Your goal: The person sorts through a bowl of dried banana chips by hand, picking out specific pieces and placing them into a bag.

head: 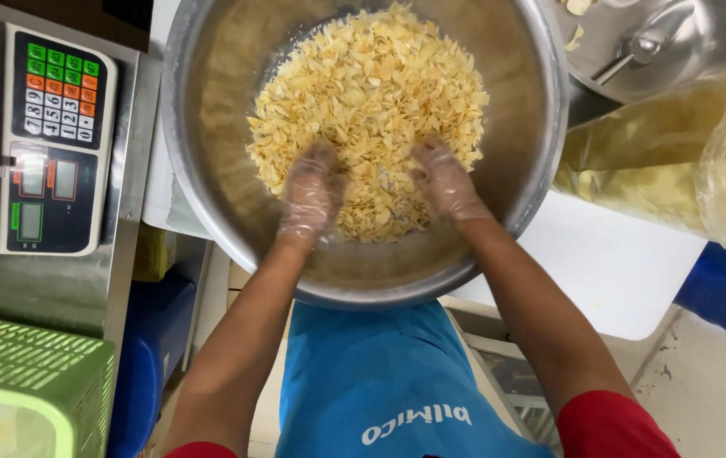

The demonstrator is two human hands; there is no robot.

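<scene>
I see both my gloved hands in the steel bowl [210, 127], left hand [310, 193] at seven o'clock, right hand [445, 180] at five, fingers spread loosely on the pale chips [371, 93], neither grip closed on anything.

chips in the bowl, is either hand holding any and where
Cannot tell: left hand and right hand are dug into the chips, fingers blurred.

Both gloved hands reach forward, left [310, 191], right [446, 180]; fingers spread, palms down.
</scene>
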